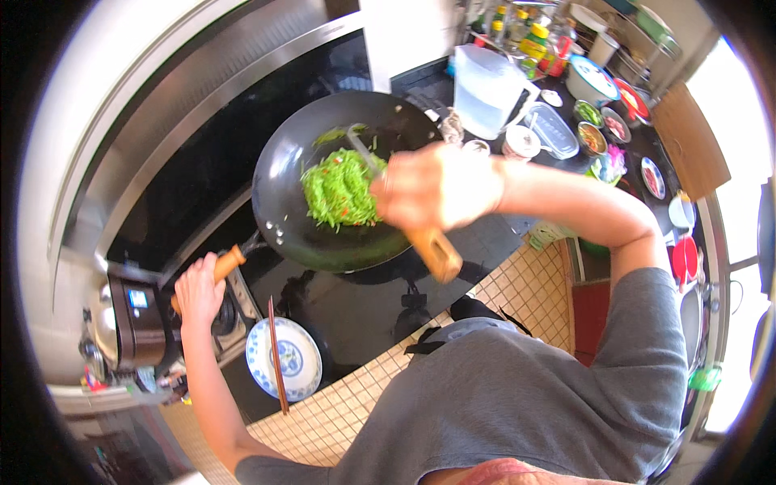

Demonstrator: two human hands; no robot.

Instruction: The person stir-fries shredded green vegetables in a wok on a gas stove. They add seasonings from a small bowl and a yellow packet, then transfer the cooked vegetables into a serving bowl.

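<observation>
A black wok [285, 182] sits over the stove, holding a heap of shredded green vegetable [339, 188] flecked with red bits. My left hand [199, 288] is closed around the wok's wooden handle [229, 263]. In my right hand [436, 188] is a spatula, gripped by its wooden handle [438, 254]; its metal shaft [364, 148] reaches down to the greens. My right hand is blurred and hides part of the wok's right side. The spatula's blade is hard to make out among the shreds.
A blue-patterned plate [306, 357] carries chopsticks [277, 357] near the counter's front edge. A brown appliance [140, 327] stands left. Beyond the wok are a water pitcher [485, 91], a seasoning jar [521, 142], a lidded container [553, 130] and sauce bottles [533, 45]. Small bowls [593, 138] hold ingredients.
</observation>
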